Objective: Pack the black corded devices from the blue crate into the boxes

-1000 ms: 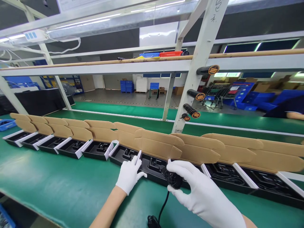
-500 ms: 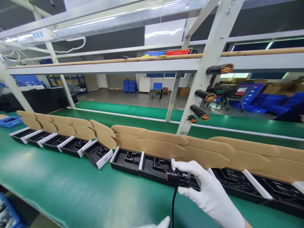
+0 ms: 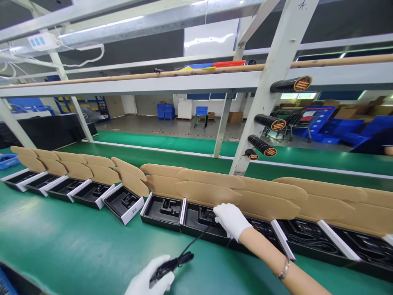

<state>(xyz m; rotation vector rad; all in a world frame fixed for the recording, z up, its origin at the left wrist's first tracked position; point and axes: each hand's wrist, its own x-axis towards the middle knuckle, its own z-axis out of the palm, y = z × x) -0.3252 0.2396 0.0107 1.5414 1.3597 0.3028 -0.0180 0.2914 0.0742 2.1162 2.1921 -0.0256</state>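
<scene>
My right hand (image 3: 231, 221), in a white glove, is closed on the black cylindrical device at the right side of an open box (image 3: 196, 217) with a black insert. The glove hides most of the device. A black cable (image 3: 196, 239) runs from there down to the left. My left hand (image 3: 150, 276), also gloved in white, grips the bundled black cable (image 3: 176, 264) above the green table, nearer the front edge.
More open boxes with raised brown lids stand in a row, to the left (image 3: 161, 211) and right (image 3: 310, 235). A white post (image 3: 264, 102) holding black rolls rises behind them. A blue tray (image 3: 8, 161) sits far left.
My right hand has carried the device away from me into the box. My left hand has come further into view with the bundled cable. The view has shifted slightly.
</scene>
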